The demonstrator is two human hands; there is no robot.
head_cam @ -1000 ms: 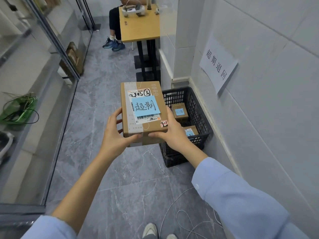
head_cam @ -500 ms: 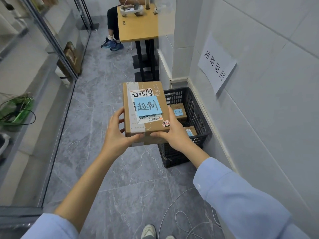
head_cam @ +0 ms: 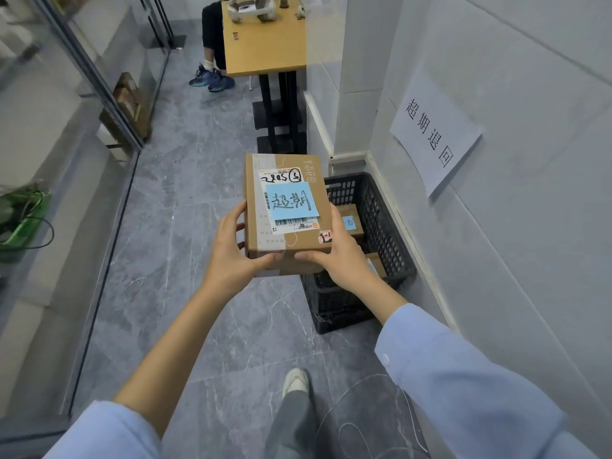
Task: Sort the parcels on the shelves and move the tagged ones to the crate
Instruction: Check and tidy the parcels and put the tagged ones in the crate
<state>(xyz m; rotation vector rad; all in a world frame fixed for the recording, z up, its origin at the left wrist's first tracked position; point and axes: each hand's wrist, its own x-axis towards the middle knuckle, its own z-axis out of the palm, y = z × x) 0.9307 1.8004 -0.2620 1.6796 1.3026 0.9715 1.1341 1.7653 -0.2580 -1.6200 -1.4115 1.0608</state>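
Both hands, left [head_cam: 231,250] and right [head_cam: 334,253], grip the tagged parcel [head_cam: 284,207] just left of the crate [head_cam: 387,226]; carrying step; next, likely lower it rightward into the crate.

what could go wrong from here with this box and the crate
1. A loose cable loops on the floor by the shoe; a step toward the crate might snag it.
2. The left hand and right hand hold the tagged box by its near end, so it could tip forward.
3. Two parcels already lie in the crate; this one may land tilted on them.
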